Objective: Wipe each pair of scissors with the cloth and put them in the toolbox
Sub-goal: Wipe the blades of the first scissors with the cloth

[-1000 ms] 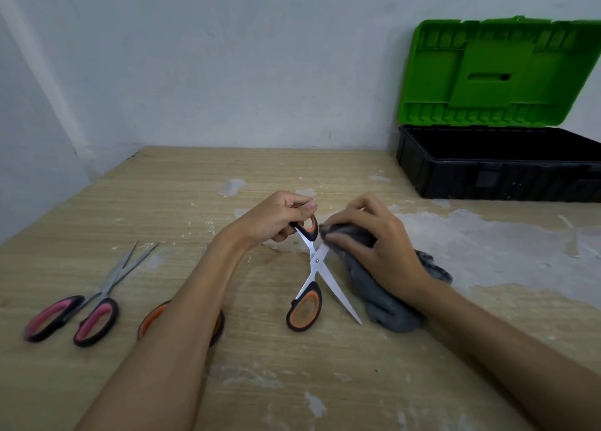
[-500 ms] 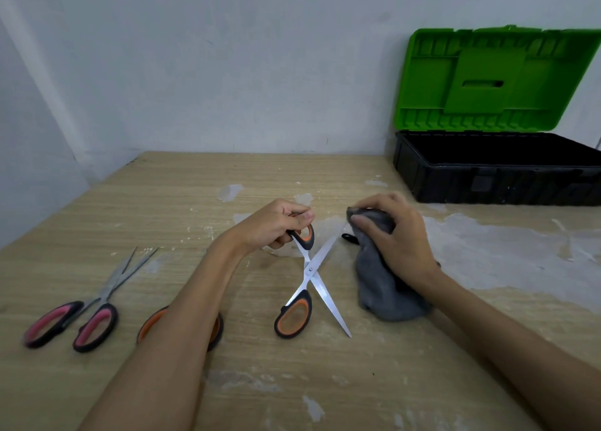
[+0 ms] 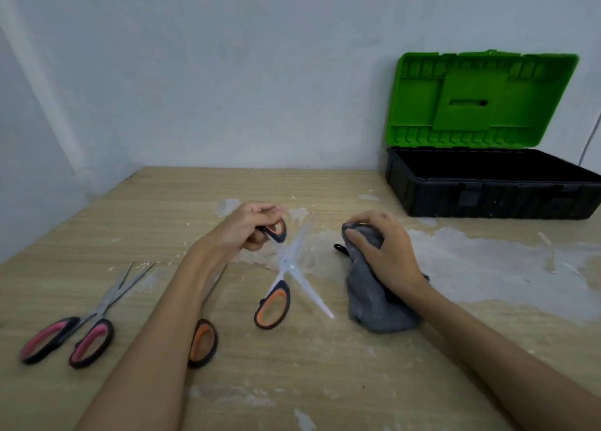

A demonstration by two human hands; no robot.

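Orange scissors [image 3: 283, 269]: spread wide open near the middle of the bench [image 3: 325, 382]; your left hand [image 3: 248, 227] pinches the top handle.
Cloth [image 3: 370, 297]: gray, bunched just right of the blades; your right hand [image 3: 387, 255] curls its fingers around it.
Pink scissors [image 3: 81, 323]: flat near the left edge.
Another orange handle [image 3: 203, 343]: peeks out beside your left arm.
Toolbox [image 3: 487, 190]: back right corner, green lid [image 3: 481, 99] up.

No readable text, label, brand, number or sign is showing anywhere in the head view; the toolbox [image 3: 487, 183] at upper right is displaying no legible marking.
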